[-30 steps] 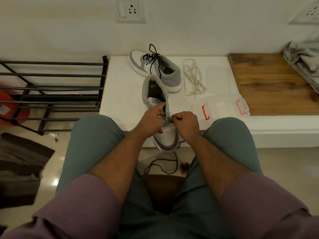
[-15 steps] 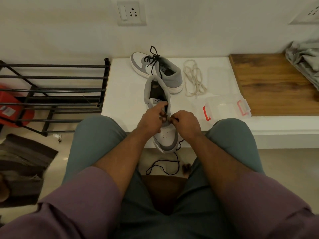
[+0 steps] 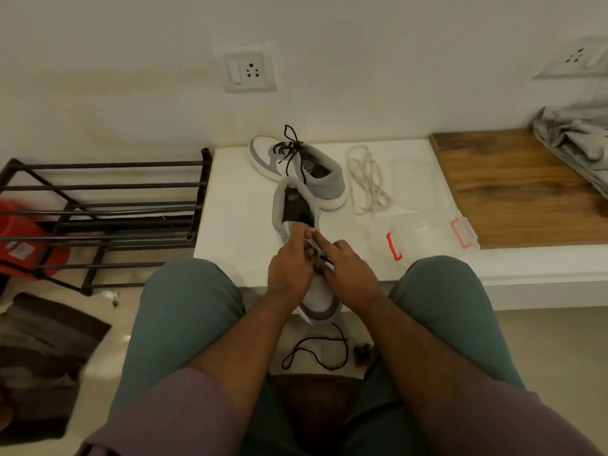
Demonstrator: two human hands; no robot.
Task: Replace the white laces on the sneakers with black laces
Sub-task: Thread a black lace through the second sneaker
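Note:
A grey and white sneaker (image 3: pixel 317 299) lies toe toward me over the front edge of the white ledge (image 3: pixel 237 225). My left hand (image 3: pixel 289 261) grips its tongue and eyelet flap from the left. My right hand (image 3: pixel 348 268) pinches a black lace (image 3: pixel 316 352) at the eyelets; the lace's free end hangs down to the floor in a loop. A second sneaker (image 3: pixel 302 169) with a black lace tied in it rests behind. The removed white laces (image 3: pixel 367 182) lie in a heap to its right.
A clear plastic box (image 3: pixel 431 236) with orange clips sits on the ledge near my right knee, its lid behind it. A wooden board (image 3: pixel 513 189) with grey cloth (image 3: pixel 575 139) lies at right. A black metal shoe rack (image 3: pixel 98 212) stands at left.
The view has tilted down a little. My hands have shifted slightly up the shoe's eyelets, and my right index finger now points out over the tongue.

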